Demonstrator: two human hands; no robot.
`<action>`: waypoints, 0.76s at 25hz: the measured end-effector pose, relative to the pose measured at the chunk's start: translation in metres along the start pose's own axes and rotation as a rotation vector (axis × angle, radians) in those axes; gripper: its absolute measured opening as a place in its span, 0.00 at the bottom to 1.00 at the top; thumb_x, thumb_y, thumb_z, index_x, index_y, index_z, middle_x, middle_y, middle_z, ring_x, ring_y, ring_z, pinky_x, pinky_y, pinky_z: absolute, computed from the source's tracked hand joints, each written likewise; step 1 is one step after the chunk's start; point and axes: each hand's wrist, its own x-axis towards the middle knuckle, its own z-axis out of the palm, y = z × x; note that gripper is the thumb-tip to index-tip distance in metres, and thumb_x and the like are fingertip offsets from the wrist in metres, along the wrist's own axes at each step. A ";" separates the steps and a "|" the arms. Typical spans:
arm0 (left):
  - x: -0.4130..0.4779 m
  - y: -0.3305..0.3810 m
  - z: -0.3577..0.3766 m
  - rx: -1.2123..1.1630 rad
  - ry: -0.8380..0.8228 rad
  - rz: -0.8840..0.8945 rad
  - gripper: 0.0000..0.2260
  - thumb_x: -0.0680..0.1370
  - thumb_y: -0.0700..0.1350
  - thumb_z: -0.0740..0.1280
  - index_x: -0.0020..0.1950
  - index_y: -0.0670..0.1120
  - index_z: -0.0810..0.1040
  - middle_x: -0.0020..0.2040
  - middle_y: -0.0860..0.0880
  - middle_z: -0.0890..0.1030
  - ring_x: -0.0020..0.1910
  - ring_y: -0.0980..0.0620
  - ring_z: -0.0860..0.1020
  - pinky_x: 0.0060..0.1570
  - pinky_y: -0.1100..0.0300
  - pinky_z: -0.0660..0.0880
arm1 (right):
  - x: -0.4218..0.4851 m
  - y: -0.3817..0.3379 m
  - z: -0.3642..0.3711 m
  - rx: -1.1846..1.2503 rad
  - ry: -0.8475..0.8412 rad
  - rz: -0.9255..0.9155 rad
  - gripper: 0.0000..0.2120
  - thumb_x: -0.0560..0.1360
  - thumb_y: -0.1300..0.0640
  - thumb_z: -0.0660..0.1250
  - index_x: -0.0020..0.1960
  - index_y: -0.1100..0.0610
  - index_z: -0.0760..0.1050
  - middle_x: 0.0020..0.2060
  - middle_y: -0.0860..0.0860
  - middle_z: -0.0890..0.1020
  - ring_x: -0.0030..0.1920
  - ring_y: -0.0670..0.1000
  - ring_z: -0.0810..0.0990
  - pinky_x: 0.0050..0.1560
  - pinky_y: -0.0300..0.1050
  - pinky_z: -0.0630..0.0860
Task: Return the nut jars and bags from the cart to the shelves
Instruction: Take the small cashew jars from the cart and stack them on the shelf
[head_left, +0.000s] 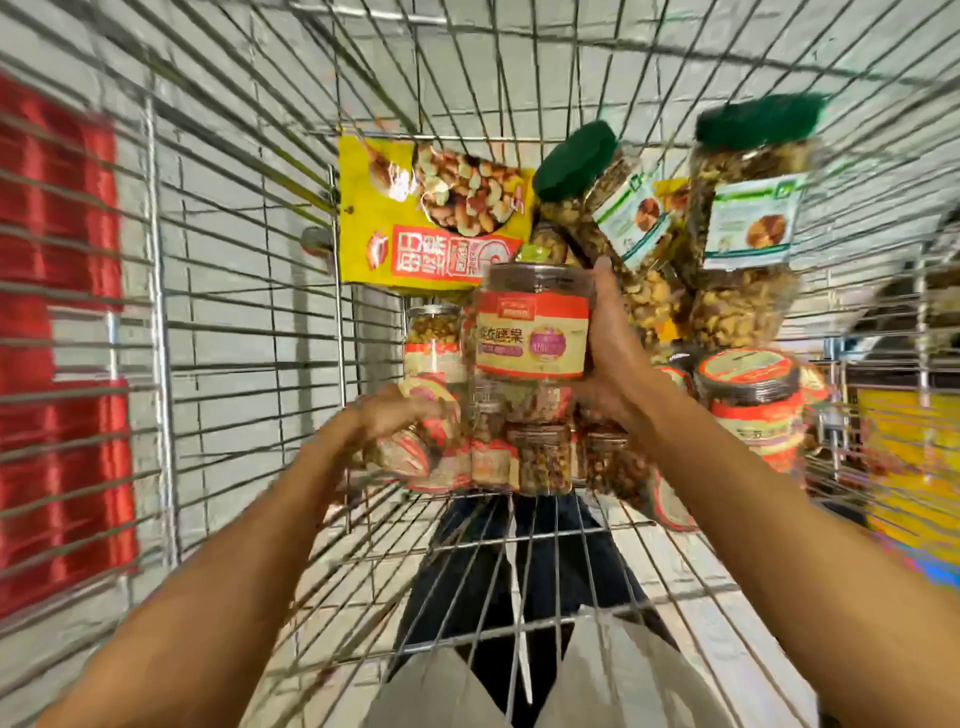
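I look down into a wire cart (249, 332). My right hand (610, 353) grips a clear nut jar with a red and cream label (535, 332), lifted above the pile. My left hand (395, 421) is blurred, its fingers curled over a red-labelled jar (415, 457) lying in the cart; whether it grips that jar is unclear. A yellow nut bag (415, 223) leans at the far end. Two tall green-lidded jars (613, 208) (748, 223) lean at the far right. Several more red-labelled jars (753, 400) lie on the cart floor.
Wire walls close in on every side of the cart. Red packaging (57, 332) shows through the left wall and yellow packaging (909, 467) through the right. Pale floor tiles and dark trouser legs (519, 571) show beneath the mesh bottom.
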 end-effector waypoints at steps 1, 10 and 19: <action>-0.018 0.016 -0.015 -0.147 0.063 0.060 0.11 0.73 0.54 0.70 0.40 0.46 0.79 0.39 0.50 0.83 0.35 0.55 0.79 0.35 0.65 0.74 | -0.019 -0.011 -0.002 0.066 0.011 -0.048 0.35 0.78 0.35 0.39 0.68 0.56 0.70 0.53 0.59 0.81 0.51 0.60 0.80 0.52 0.56 0.76; -0.196 0.196 0.011 -0.777 -0.281 0.702 0.26 0.60 0.57 0.73 0.52 0.44 0.81 0.47 0.44 0.85 0.44 0.47 0.83 0.45 0.50 0.81 | -0.212 -0.048 -0.091 0.731 0.093 -0.511 0.35 0.77 0.34 0.45 0.54 0.56 0.81 0.46 0.57 0.85 0.44 0.58 0.84 0.34 0.51 0.81; -0.300 0.300 0.241 -0.553 -0.877 0.821 0.37 0.52 0.59 0.81 0.58 0.46 0.80 0.56 0.46 0.82 0.56 0.47 0.80 0.59 0.44 0.75 | -0.382 0.034 -0.277 1.112 0.437 -1.004 0.31 0.77 0.34 0.44 0.54 0.54 0.77 0.41 0.53 0.86 0.40 0.55 0.85 0.33 0.51 0.82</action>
